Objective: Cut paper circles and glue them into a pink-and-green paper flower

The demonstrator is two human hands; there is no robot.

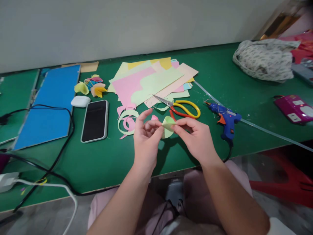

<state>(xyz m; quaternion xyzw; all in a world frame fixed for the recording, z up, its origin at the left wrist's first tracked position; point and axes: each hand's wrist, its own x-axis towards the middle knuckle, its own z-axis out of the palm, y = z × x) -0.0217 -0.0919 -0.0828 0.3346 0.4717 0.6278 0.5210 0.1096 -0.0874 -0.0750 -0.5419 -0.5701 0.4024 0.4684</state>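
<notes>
A small piece of light green paper (168, 131), curled into a rounded petal-like shape, is pinched between my two hands above the table's front part. My left hand (148, 137) grips its left side with thumb and fingertips, the index finger raised. On the other side my right hand (195, 133) pinches the paper's right edge. Just beyond lie scissors (178, 106) with yellow and red handles, blades slightly apart. A small pink paper piece (154, 117) shows between the hands and the scissors. Curled pink and green paper scraps (127, 121) rest left of my left hand.
Coloured paper sheets (149, 80) are piled at the back. To the left are a phone (95, 121), a white case (80, 101), paper petals (91, 85), a blue board (51, 107) and black cables (61, 156). A blue glue gun (226, 119) with a clear glue stick lies right.
</notes>
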